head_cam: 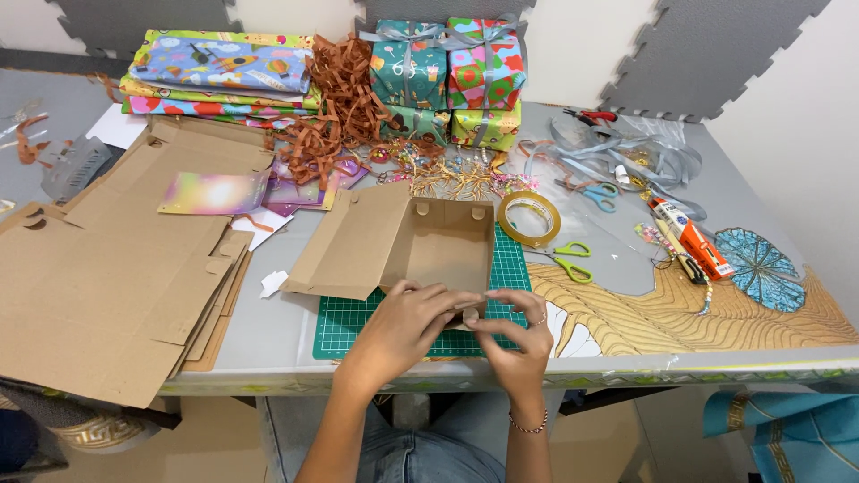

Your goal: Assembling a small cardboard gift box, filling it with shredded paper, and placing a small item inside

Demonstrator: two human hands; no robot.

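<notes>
Both hands, left hand and right hand, are pinching the near wall of a half-folded cardboard box at the bench's front edge, lid flap still lying open.

Your left hand and right hand pinch the cardboard box's front wall on the green mat at the counter's near edge.

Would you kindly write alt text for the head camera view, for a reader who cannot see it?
Both hands, left hand and right hand, fold the near wall of a brown cardboard box on a green cutting mat. Flat cardboard sheets lie to the left, with green scissors, a tape roll and wrapped gift boxes beyond.
</notes>
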